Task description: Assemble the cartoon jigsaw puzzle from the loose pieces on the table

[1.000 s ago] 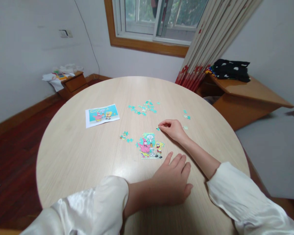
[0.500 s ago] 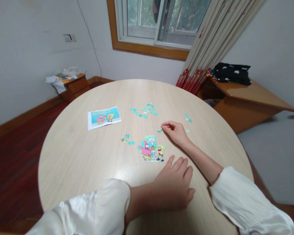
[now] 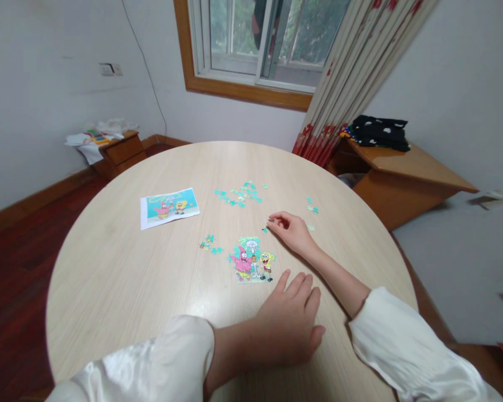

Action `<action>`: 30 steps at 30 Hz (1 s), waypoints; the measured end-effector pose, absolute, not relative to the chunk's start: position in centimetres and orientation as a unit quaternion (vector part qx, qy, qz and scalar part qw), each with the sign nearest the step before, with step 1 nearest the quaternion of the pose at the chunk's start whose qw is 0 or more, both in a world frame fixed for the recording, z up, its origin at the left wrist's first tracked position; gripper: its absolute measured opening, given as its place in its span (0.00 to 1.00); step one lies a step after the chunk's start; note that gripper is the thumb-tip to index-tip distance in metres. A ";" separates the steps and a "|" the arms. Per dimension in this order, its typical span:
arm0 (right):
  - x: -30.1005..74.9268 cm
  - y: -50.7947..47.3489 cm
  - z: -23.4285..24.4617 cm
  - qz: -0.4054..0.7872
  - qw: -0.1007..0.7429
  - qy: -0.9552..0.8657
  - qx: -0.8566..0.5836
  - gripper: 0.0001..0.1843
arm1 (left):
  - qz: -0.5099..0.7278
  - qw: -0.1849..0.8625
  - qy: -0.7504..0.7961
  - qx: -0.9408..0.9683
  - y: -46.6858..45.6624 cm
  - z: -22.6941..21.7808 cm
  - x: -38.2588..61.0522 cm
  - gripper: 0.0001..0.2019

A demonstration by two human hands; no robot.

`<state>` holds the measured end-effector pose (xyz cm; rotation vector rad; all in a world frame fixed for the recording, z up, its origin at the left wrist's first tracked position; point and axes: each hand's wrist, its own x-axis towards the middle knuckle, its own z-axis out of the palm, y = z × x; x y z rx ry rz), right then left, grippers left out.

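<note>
The right hand, reaching in from the right side of the round, pale wood-grain bench, pinches a small teal jigsaw piece with dark and yellow marks between thumb and forefinger; whether the piece is lifted off the surface is too small to tell. That piece is just above the upper right of the partly assembled cartoon jigsaw, which shows pink, white and yellow figures on teal; its bottom edge is straight, its left edge knobbed, and its upper right outline steps down. The left hand lies palm down with fingers slightly spread, fingertips just beside the jigsaw's lower right corner, its forearm crossing the near part of the bench and narrowing the room below. Left of the jigsaw, a small multicoloured group of loose pieces lies near its knobbed edge. Beyond, a scattered teal cluster of pieces spreads well inside the far rim, a broad strip of bench surface between. Past the right hand's knuckles lie a few teal and pale pieces, and a single pale green piece sits close to the wrist side. The white-bordered printed picture sheet lies far left, well apart from both hands.
</note>
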<state>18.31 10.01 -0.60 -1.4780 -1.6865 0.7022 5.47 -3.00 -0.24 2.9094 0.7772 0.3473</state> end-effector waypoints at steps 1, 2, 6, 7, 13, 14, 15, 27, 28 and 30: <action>18.3 9.9 -0.5 0.259 0.373 -0.673 -0.583 0.18 | 0.116 0.055 0.257 0.958 -3.0 -0.2 5.5 0.29; 18.2 9.8 -0.5 0.239 0.361 -0.686 -0.585 0.19 | 0.116 0.056 0.258 0.958 -3.0 -0.2 5.5 0.28; 17.9 9.2 -0.4 0.154 0.330 -0.730 -0.579 0.15 | 0.110 0.062 0.260 0.957 -3.0 -0.1 5.5 0.29; 17.7 9.0 -0.5 0.146 0.326 -0.735 -0.577 0.13 | 0.110 0.064 0.260 0.957 -2.9 -0.1 5.5 0.29; 17.1 8.3 -0.5 0.144 0.320 -0.741 -0.573 0.05 | 0.100 0.083 0.257 0.958 -2.8 -0.4 5.7 0.30; 17.0 8.3 -0.5 0.145 0.317 -0.745 -0.569 0.04 | 0.095 0.087 0.259 0.957 -2.8 -0.5 5.7 0.30; 17.0 8.3 -0.5 0.145 0.315 -0.748 -0.567 0.04 | 0.092 0.092 0.260 0.957 -2.8 -0.5 5.8 0.30; 17.1 8.2 -0.7 0.112 0.260 -0.785 -0.552 0.06 | 0.103 0.111 0.269 0.951 -2.7 -0.3 5.8 0.29; 17.1 8.2 -0.8 0.110 0.257 -0.786 -0.552 0.07 | 0.103 0.111 0.269 0.951 -2.7 -0.3 5.8 0.29; 17.1 8.3 -0.9 0.106 0.253 -0.787 -0.552 0.07 | 0.102 0.109 0.269 0.951 -2.7 -0.3 5.8 0.29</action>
